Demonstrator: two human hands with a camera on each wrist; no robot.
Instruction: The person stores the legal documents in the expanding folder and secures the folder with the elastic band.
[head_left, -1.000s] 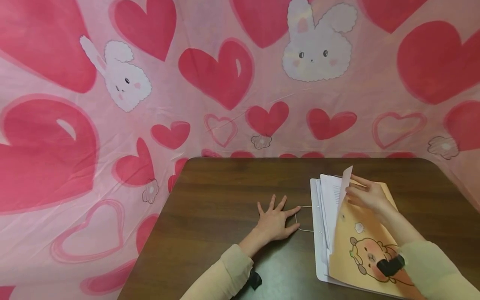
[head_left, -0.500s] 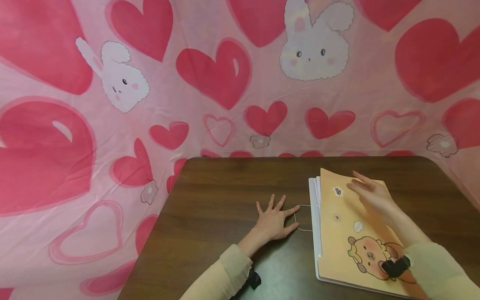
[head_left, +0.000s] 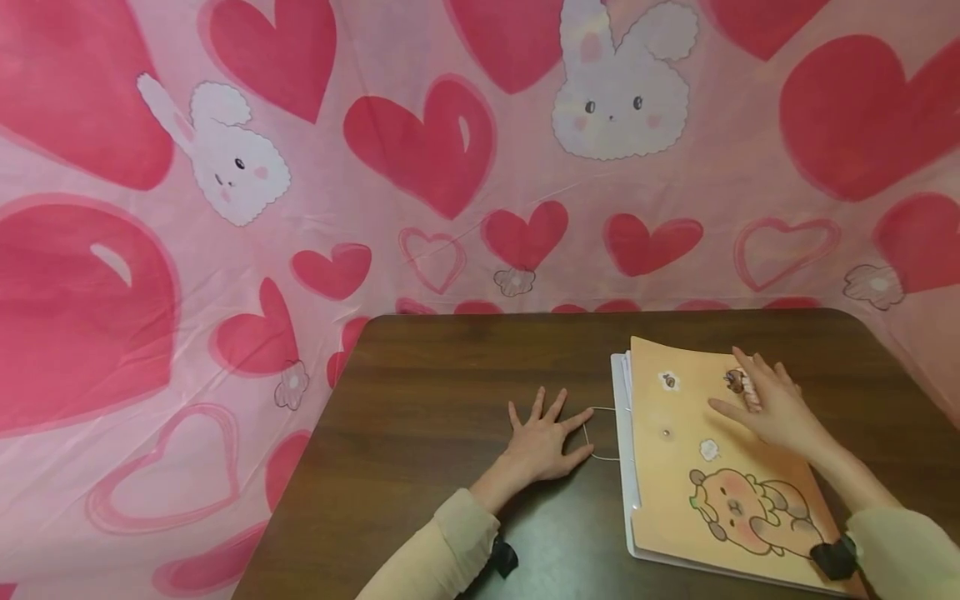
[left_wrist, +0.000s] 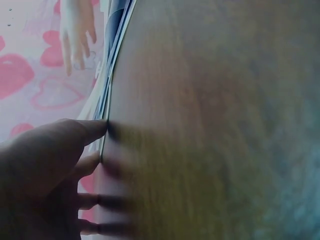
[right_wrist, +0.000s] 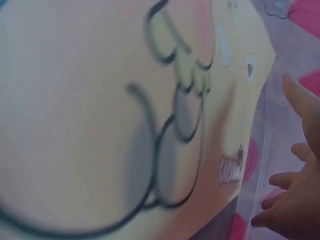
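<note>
A yellow-orange folder (head_left: 663,475) with a cartoon animal, small stickers and a white lower cover lies at the table's right side, its front cover down over the papers inside. From its left edge a thin white elastic cord (head_left: 586,433) stretches out in a loop. My left hand (head_left: 538,447) is spread flat on the table, thumb and index fingertip touching the loop's corners and keeping it pulled out. In the left wrist view, the sheet edges (left_wrist: 112,45) rise beyond the thumb (left_wrist: 82,131). My right hand (head_left: 780,408) hovers over the folder's upper right, fingers spread, holding nothing.
The dark wooden table (head_left: 427,392) carries the folder and reaches back to a pink cloth (head_left: 450,50) printed with hearts and rabbits. Black straps (head_left: 504,557) show at both sleeve cuffs.
The front cover, lifted by the right hand earlier, has come down over the white papers. The right hand let it go and moved right and away. The left hand stayed at the elastic loop.
</note>
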